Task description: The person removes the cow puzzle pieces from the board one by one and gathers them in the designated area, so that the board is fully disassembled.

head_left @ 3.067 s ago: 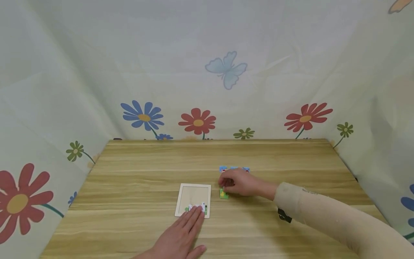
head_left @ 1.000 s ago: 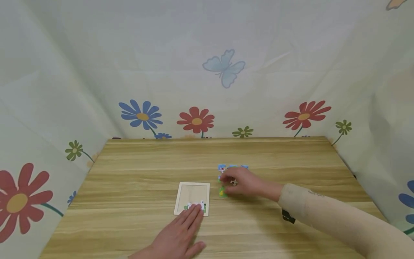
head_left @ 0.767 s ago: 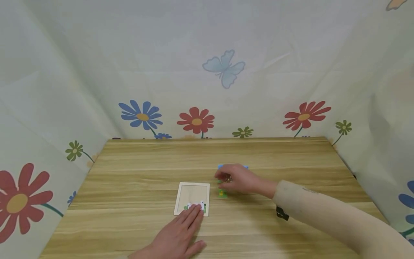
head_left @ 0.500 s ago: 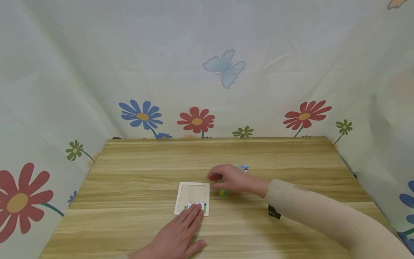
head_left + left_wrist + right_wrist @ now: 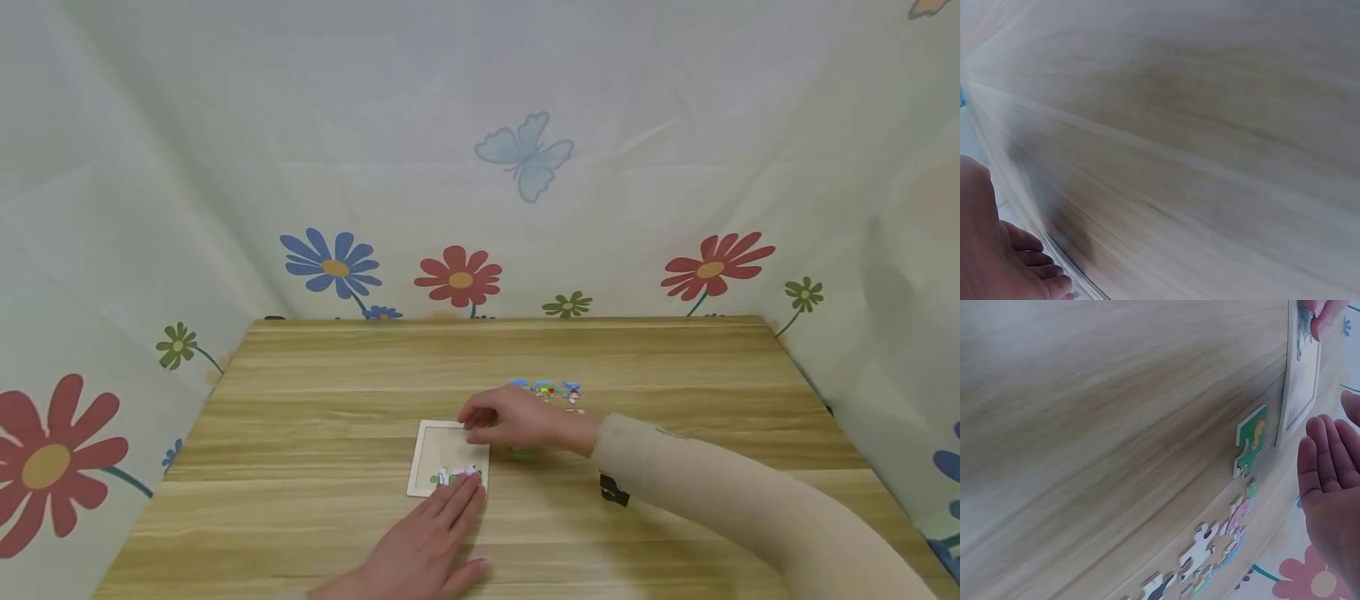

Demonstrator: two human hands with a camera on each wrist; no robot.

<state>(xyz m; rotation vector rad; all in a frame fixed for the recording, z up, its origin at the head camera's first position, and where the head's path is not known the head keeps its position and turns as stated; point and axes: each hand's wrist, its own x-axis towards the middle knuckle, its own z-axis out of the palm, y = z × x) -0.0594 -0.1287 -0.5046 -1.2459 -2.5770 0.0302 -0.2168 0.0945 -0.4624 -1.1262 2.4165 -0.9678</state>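
Observation:
A small white-framed puzzle tray (image 5: 415,467) lies on the table. A few puzzle pieces (image 5: 442,478) sit along its near edge, partly hidden by my left hand (image 5: 420,537), whose straight fingers rest on them. My right hand (image 5: 517,418) hovers at the tray's far right corner, its fingers bent slightly and the thumb apart. No piece shows between fingers and thumb in the right wrist view, where the hand (image 5: 1335,462) appears beside the tray. Right of the tray lies a green piece with a yellow figure (image 5: 1251,439), mostly covered by the hand in the head view.
Several loose pieces (image 5: 572,390) with blue, white and red print lie behind and under the right forearm. The wood-grain table (image 5: 337,375) ends at a flowered cloth wall (image 5: 637,208) on the back and sides.
My right hand lingers over the loose pieces in the earlier frames, then moves left to the tray's far right corner. My left hand stays at the near edge of the tray.

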